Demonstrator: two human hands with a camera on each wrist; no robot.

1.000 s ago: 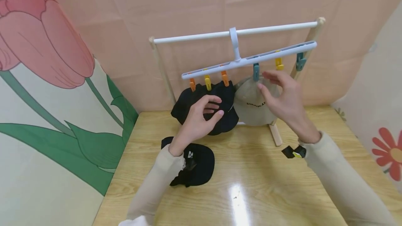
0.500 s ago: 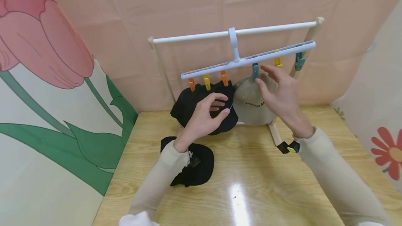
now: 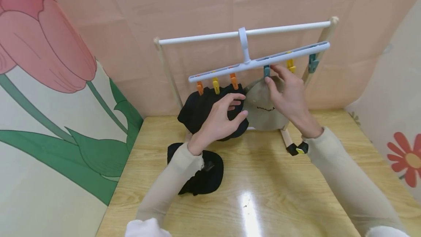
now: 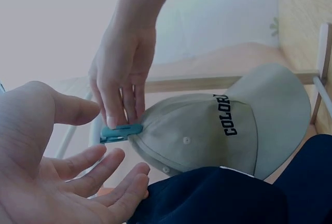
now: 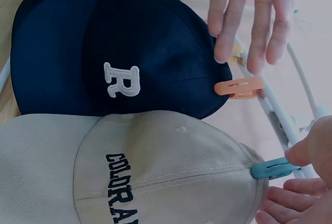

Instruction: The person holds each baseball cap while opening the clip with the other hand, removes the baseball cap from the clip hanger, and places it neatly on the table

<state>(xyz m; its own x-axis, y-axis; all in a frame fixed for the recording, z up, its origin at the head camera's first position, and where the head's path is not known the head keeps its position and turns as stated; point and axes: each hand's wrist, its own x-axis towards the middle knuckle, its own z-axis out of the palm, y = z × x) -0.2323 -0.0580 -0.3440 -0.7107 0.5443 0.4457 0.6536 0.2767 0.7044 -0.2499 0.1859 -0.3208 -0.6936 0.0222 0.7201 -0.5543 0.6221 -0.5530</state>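
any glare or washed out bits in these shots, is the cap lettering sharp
Head view: white glare on the table, lettering on the tan cap small and soft; left wrist view: upper left washed out; right wrist view: pale at the right, lettering crisp.

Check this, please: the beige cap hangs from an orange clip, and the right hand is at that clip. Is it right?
Only the colour is wrong: the right wrist view shows a teal clip. The beige cap does hang from it, with the right hand there.
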